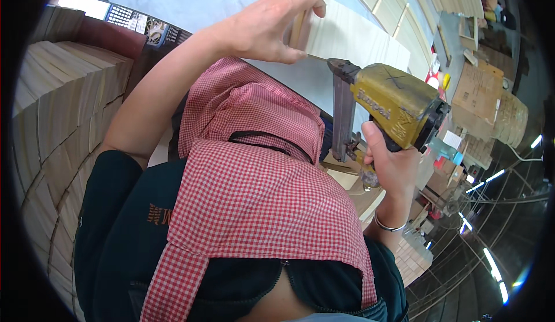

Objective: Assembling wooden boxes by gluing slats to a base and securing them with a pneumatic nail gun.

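My left hand (272, 24), a ring on one finger, curls its thumb and fingers round the left end of a pale wooden board (358, 35). A short wooden piece (298, 30) shows at that end, between thumb and fingers; how it joins the board is partly hidden. Wrapped round the handle of a worn yellow nail gun (393, 93) is my right hand (393, 160), with a bangle at the wrist. The gun's dark nose points left, close to the board's near edge. Whether it touches the wood I cannot tell. Its grey magazine hangs toward my apron.
The board lies on a pale blue-grey worktable (191, 1). Long wooden strips (399, 9) are laid out beyond it. High stacks of wooden boards (69, 85) stand at my left. Cardboard boxes (477, 96) and a bottle with a blue cap (454, 155) are at the right.
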`<state>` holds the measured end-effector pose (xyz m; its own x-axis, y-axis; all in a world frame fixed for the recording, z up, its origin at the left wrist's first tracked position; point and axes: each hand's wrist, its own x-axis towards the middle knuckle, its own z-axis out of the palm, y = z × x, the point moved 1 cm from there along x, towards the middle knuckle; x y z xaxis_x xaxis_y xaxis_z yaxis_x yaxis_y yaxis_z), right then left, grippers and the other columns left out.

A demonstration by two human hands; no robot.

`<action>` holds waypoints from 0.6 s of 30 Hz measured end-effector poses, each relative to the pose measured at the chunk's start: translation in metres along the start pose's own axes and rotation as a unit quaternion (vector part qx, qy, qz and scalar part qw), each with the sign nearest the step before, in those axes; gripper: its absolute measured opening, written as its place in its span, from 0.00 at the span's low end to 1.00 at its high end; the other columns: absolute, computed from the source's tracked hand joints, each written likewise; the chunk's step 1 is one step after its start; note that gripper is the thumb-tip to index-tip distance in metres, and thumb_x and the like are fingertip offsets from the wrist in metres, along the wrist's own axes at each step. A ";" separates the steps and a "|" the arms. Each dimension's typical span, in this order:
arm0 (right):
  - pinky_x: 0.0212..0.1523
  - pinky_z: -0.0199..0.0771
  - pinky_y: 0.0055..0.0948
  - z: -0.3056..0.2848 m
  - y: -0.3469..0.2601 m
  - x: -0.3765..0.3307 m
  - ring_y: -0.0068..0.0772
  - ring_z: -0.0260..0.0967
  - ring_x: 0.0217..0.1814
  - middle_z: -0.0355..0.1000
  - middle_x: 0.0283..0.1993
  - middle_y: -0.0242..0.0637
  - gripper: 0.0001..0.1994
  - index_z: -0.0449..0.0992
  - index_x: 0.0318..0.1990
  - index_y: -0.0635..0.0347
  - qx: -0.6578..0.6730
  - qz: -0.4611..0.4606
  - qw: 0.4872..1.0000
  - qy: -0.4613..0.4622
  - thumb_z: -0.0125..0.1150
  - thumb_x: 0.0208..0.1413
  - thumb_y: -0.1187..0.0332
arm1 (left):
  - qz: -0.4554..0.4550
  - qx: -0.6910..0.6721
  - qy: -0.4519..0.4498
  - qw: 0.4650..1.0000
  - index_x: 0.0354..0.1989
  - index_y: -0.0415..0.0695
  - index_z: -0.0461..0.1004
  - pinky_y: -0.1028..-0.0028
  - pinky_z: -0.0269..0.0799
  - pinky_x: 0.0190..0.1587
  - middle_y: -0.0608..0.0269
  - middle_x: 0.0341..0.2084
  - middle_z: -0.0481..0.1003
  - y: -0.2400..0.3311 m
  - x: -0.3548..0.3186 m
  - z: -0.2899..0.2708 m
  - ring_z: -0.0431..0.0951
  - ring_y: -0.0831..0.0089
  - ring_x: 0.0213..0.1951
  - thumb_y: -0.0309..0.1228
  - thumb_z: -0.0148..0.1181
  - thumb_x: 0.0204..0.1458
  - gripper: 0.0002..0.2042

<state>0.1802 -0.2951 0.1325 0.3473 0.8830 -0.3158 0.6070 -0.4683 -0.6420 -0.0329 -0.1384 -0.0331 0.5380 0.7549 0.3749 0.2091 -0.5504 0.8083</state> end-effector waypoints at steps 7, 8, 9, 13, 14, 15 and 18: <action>0.20 0.72 0.20 0.026 -0.012 -0.004 0.25 0.70 0.22 0.80 0.40 0.41 0.21 0.73 0.54 0.67 -0.020 -0.033 0.999 -0.015 0.73 0.55 0.72 | -0.009 0.039 0.015 0.999 0.54 0.53 0.64 0.57 0.79 0.56 0.58 0.63 0.65 -0.012 -0.011 0.010 0.73 0.52 0.57 0.32 0.73 0.28 0.37; 0.20 0.71 0.20 0.025 -0.013 -0.003 0.24 0.70 0.21 0.80 0.40 0.42 0.21 0.73 0.54 0.67 -0.021 -0.025 0.999 -0.013 0.73 0.55 0.72 | -0.005 0.040 0.023 0.999 0.54 0.53 0.64 0.57 0.80 0.56 0.58 0.63 0.65 -0.011 -0.010 0.012 0.73 0.52 0.56 0.32 0.72 0.28 0.37; 0.19 0.71 0.20 0.024 -0.015 -0.003 0.24 0.70 0.21 0.80 0.40 0.42 0.21 0.73 0.54 0.67 -0.022 -0.016 1.000 -0.012 0.73 0.55 0.72 | -0.003 0.040 0.030 0.999 0.54 0.53 0.64 0.57 0.80 0.56 0.58 0.63 0.65 -0.010 -0.008 0.013 0.73 0.52 0.56 0.32 0.71 0.28 0.37; 0.17 0.69 0.18 0.027 -0.020 -0.005 0.23 0.69 0.20 0.80 0.39 0.41 0.21 0.73 0.54 0.68 0.014 0.030 0.999 -0.004 0.73 0.55 0.72 | -0.013 0.031 0.024 0.999 0.54 0.54 0.64 0.58 0.80 0.56 0.58 0.63 0.65 -0.009 -0.007 0.015 0.73 0.53 0.56 0.32 0.71 0.27 0.37; 0.17 0.68 0.18 0.029 -0.021 -0.006 0.22 0.69 0.19 0.80 0.38 0.41 0.20 0.73 0.53 0.68 0.026 0.044 0.999 -0.002 0.73 0.55 0.72 | -0.016 0.029 0.023 0.999 0.53 0.54 0.64 0.58 0.80 0.55 0.58 0.63 0.65 -0.009 -0.006 0.015 0.74 0.53 0.56 0.32 0.71 0.27 0.37; 0.17 0.68 0.18 0.031 -0.022 -0.008 0.22 0.69 0.19 0.80 0.38 0.41 0.20 0.73 0.53 0.68 0.025 0.045 0.999 0.000 0.73 0.55 0.72 | -0.015 0.027 0.022 0.999 0.53 0.54 0.64 0.58 0.80 0.55 0.58 0.63 0.65 -0.010 -0.007 0.015 0.74 0.53 0.56 0.32 0.71 0.27 0.37; 0.15 0.65 0.17 0.038 -0.022 -0.014 0.21 0.67 0.17 0.79 0.36 0.39 0.20 0.73 0.52 0.68 0.041 0.100 0.994 0.017 0.73 0.55 0.72 | 0.025 0.019 0.054 0.998 0.57 0.50 0.65 0.60 0.80 0.51 0.53 0.60 0.66 -0.014 -0.010 0.016 0.75 0.53 0.49 0.32 0.71 0.28 0.39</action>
<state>0.1350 -0.2966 0.1244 0.4802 0.7703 -0.4197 0.4640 -0.6291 -0.6237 -0.0283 -0.1435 -0.0551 0.4583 0.7594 0.4619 0.2166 -0.5994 0.7706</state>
